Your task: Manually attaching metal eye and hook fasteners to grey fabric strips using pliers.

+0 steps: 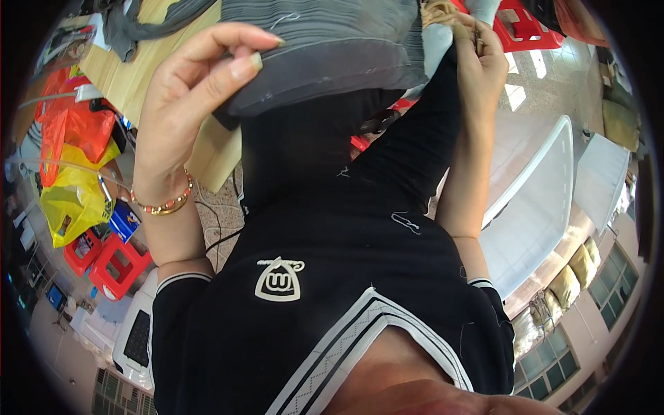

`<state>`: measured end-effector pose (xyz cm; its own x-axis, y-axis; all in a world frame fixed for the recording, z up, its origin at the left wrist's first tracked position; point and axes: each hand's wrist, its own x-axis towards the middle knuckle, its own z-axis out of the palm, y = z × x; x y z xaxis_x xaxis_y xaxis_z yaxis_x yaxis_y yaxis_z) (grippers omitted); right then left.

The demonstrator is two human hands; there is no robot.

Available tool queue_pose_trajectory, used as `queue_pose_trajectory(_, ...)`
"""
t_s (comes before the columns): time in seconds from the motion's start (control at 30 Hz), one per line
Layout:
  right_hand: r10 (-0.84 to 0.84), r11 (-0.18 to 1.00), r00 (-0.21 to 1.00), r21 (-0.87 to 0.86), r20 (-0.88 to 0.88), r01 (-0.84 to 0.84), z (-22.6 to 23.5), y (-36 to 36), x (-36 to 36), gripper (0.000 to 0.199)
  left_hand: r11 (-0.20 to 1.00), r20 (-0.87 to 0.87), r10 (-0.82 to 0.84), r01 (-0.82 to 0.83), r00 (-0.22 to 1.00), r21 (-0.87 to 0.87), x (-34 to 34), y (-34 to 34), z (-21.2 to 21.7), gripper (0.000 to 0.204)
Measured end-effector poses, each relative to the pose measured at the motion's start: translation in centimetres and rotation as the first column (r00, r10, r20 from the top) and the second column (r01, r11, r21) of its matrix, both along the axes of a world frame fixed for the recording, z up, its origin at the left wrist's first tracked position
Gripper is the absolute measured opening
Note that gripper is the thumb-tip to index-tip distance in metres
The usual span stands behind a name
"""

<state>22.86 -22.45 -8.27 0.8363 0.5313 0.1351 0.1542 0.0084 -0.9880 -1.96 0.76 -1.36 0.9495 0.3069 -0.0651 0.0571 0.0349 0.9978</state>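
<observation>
A grey ribbed knit garment piece (321,21) with a smooth dark grey band (325,72) along its near edge lies at the top centre. At its left edge is my left hand (197,86), fingers bent, thumb and index fingertips close together against the cloth. What they pinch, if anything, is hidden. My right hand (481,59) is beyond the garment's right side with curled fingers pressed together. Tan bunched fabric (439,12) touches its fingertips; what is inside the grip does not show clearly. A loose white thread (285,19) rests on the knit.
A pale wooden tabletop (124,66) bears more grey fabric (128,31) at the upper left. Red stools (121,266), a yellow plastic bag (72,197) and a red bag (86,131) are at the left. A large translucent bin (529,214) stands at the right.
</observation>
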Motion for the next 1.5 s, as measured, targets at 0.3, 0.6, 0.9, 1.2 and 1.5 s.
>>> queue_pose_trajectory(0.3, 0.067, 0.996, 0.978, -0.079, 0.198, -0.052, 0.8, 0.8, -2.5, 0.02, 1.0, -0.071, -0.01, 0.008, 0.997, -0.024, -3.1, 2.5, -1.8, 0.024)
queue_pose_trajectory(0.6, 0.376, 0.923, 0.92, -0.14, 0.113, -0.36, 4.0, 1.9, -5.3, 0.009, 0.996, -0.192, -0.092, 0.088, 0.977, -0.026, -4.8, 4.4, -2.6, 0.015)
queue_pose_trajectory(0.9, 0.116, 0.923, 0.885, 0.377, -0.45, 0.071, 0.2, -5.9, 0.9, 0.02, 0.989, -0.162, -0.133, 0.142, 0.978, 0.047, -0.1, 3.6, 0.4, 0.02)
queue_pose_trajectory(1.2, 0.033, 0.877, 0.812, 0.406, -0.583, 0.256, -2.6, -8.8, 4.1, 0.024, 0.993, -0.184, -0.076, 0.091, 0.98, 0.073, -0.7, 4.2, -0.2, 0.029)
queue_pose_trajectory(1.5, -0.03, 0.812, 0.7, 0.39, -0.713, 0.433, -4.5, -9.2, 5.2, 0.022, 0.993, -0.281, -0.12, 0.117, 0.952, -0.025, -2.7, 5.1, -0.5, 0.032)
